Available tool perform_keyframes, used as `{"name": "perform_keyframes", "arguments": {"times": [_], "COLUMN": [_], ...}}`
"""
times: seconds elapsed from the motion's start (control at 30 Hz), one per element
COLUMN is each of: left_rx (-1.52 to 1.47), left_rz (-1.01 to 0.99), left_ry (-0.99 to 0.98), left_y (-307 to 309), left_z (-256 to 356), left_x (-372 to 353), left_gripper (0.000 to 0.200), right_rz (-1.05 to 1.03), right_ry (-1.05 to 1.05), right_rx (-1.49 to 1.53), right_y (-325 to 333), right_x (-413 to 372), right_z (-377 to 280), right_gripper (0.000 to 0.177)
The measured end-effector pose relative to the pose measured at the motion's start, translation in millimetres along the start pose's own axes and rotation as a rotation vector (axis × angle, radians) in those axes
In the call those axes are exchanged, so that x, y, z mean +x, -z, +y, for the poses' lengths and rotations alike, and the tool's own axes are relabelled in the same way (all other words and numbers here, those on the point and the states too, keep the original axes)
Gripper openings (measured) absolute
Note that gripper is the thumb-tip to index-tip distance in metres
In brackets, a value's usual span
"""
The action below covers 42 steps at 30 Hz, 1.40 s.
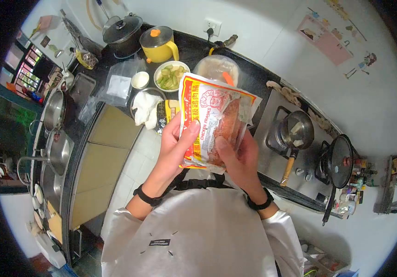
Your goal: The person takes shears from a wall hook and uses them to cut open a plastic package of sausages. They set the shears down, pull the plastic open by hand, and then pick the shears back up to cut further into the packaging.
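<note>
Between my two hands, in front of my chest, is a plastic packet of chicken franks (pixel 210 106) with a red and yellow printed border. My left hand (pixel 178 141) grips its left side, thumb across the front. On the lower right side my right hand (pixel 241 154) is closed on it, the thumb pressing the clear part over the reddish sausages. Just behind the packet stand a bowl of cut green vegetable pieces (pixel 170 76) and a covered round container (pixel 207 68). A black and yellow package (pixel 167 113) lies partly hidden behind my left hand.
A small pan with a wooden handle (pixel 297 131) sits on the stove (pixel 265 122), pale pieces inside. A lidded black pan (pixel 340 161) is farther right. A yellow pot (pixel 157 44) and a black pot (pixel 123 37) stand at the back. The sink (pixel 60 154) is left.
</note>
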<state>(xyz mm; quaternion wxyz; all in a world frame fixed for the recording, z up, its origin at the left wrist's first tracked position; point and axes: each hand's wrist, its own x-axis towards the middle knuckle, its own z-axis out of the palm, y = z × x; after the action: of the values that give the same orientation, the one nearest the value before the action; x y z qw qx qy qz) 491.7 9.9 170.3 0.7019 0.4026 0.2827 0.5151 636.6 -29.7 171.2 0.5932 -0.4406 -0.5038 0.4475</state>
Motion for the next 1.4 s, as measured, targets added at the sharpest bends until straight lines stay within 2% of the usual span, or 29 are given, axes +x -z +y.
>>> {"name": "perform_keyframes", "arguments": {"times": [0.13, 0.27, 0.33, 0.5, 0.57, 0.67, 0.73, 0.83, 0.93, 1.0, 1.07, 1.1, 1.13, 1.17, 1.23, 1.27, 1.3, 1.33, 1.37, 1.4], "left_rx": [-0.119, -0.119, -0.117, -0.167, -0.136, -0.072, -0.040, -0.042, -0.135, -0.665, -0.671, -0.677, -0.854, -0.855, -1.000, -0.420, -0.420, -0.279, -0.133, -0.123], "left_rz": [-0.027, 0.005, -0.004, -0.031, 0.014, -0.008, -0.002, 0.012, -0.065, -0.063, -0.050, -0.042, -0.242, -0.233, -0.077, 0.174, 0.186, 0.174, 0.159, 0.134], "left_ry": [0.034, 0.069, 0.079, 0.109, 0.051, 0.052, 0.045, 0.046, 0.060, 0.253, 0.266, 0.274, 0.417, 0.420, 0.446, 0.229, 0.230, 0.069, -0.090, -0.095], "left_y": [7, 2, 5, -1, -6, 0, 3, 5, 3, 8, 14, 16, 18, 26, 42, 14, 4, -2, -3, 1], "left_z": [-3, -3, -5, -4, -3, -8, -10, -11, -15, -27, -37, -39, -35, -41, -60, -36, -27, -22, -20, -17], "left_x": [6, 7, 7, 3, -1, -5, -6, -6, 4, 13, 14, 16, 18, 19, 19, 2, -4, -8, -10, -10], "left_gripper": [0.039, 0.040, 0.041, 0.044, 0.047, 0.051, 0.053, 0.053, 0.052, 0.051, 0.048, 0.045, 0.040, 0.040, 0.035, 0.035, 0.035, 0.035, 0.036, 0.036], "right_rz": [-0.044, 0.032, 0.015, -0.095, -0.137, -0.139, -0.191, -0.161, -0.183, -0.169, -0.156, -0.165, -0.175, -0.178, -0.098, -0.109, -0.123, -0.132, -0.184, -0.232], "right_ry": [0.031, 0.094, -0.029, -0.072, -0.087, -0.052, 0.005, 0.046, 0.047, 0.015, -0.025, 0.044, 0.110, 0.102, -0.391, -0.408, -0.422, -0.427, -0.123, 0.196], "right_rx": [-0.094, -0.096, -0.079, -0.032, -0.010, 0.056, -0.023, -0.097, -0.209, -0.259, -0.309, -0.412, -0.513, -0.509, -0.100, -0.282, -0.464, -0.460, -0.732, -0.989], "right_y": [-3, -4, -1, 7, 6, 7, 11, 12, 17, 17, 21, 26, 28, 37, 67, 83, 99, 113, 126, 131], "right_x": [8, 14, 16, 15, 13, 12, 10, 7, 13, 17, 19, 21, 22, 23, 29, 31, 30, 23, 14, 10], "right_z": [-9, -2, -5, -9, -10, -15, -16, -14, -16, -19, -8, 15, 28, 34, 39, 66, 106, 143, 179, 203], "right_gripper": [0.031, 0.035, 0.038, 0.036, 0.036, 0.035, 0.034, 0.032, 0.030, 0.029, 0.028, 0.029, 0.029, 0.029, 0.023, 0.024, 0.025, 0.025, 0.023, 0.029]}}
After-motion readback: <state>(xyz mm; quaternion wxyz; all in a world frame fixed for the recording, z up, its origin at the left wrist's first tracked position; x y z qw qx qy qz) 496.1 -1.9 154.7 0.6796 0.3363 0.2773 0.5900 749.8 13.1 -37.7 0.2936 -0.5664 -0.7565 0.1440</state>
